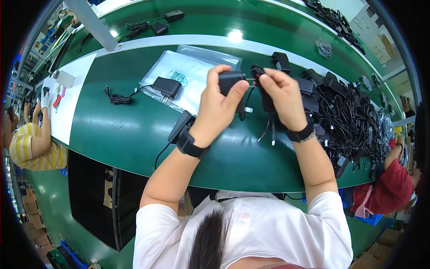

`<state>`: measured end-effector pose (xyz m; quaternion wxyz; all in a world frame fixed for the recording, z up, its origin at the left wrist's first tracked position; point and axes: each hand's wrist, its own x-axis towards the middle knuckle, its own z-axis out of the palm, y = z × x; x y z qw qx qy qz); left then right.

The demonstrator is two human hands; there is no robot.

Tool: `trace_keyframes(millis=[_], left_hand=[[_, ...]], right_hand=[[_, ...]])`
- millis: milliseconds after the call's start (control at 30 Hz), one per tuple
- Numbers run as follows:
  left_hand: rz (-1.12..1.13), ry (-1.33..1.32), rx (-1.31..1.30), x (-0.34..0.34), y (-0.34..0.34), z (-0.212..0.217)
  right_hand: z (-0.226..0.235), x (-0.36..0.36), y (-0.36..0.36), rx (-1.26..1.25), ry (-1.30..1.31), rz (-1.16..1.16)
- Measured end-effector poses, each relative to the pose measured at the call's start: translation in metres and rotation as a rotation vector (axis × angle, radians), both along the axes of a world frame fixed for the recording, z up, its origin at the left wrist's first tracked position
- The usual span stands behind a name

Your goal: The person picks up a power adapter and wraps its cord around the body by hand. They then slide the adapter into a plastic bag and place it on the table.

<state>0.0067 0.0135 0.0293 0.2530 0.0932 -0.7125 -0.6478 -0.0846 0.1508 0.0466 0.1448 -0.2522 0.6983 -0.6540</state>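
My left hand (219, 101) is closed round a black power adapter (231, 80), held up above the green table. My right hand (282, 96) grips a coiled black cable (267, 99) beside it, and its loose ends hang below my fingers. Between the two hands a short gap shows the adapter's metal prongs. Left of my left hand, another black adapter (167, 87) rests on clear plastic bags (188, 96), its bundled cord (120, 97) lying on the table. A few green rubber bands (178, 76) sit on the bags.
A large heap of black adapters and cables (347, 114) covers the table's right side. More adapters (174, 16) lie on the far bench, beyond a white ledge (197, 40). People work at the left (27, 139) and right (389, 190). A white board (74, 98) borders the table's left end.
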Motion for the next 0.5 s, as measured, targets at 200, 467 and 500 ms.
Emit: trace_keyframes(millis=[200, 467, 500], left_hand=[[0.100, 0.035, -0.128, 0.001, 0.002, 0.001], [0.401, 0.125, -0.286, -0.001, 0.007, -0.007], [0.401, 0.139, -0.264, -0.003, 0.005, -0.016]], right_hand=[[-0.007, 0.017, -0.007, -0.098, -0.064, 0.021], [-0.012, 0.026, -0.013, 0.098, 0.647, 0.001], [-0.018, 0.026, -0.015, 0.043, 0.712, -0.023]])
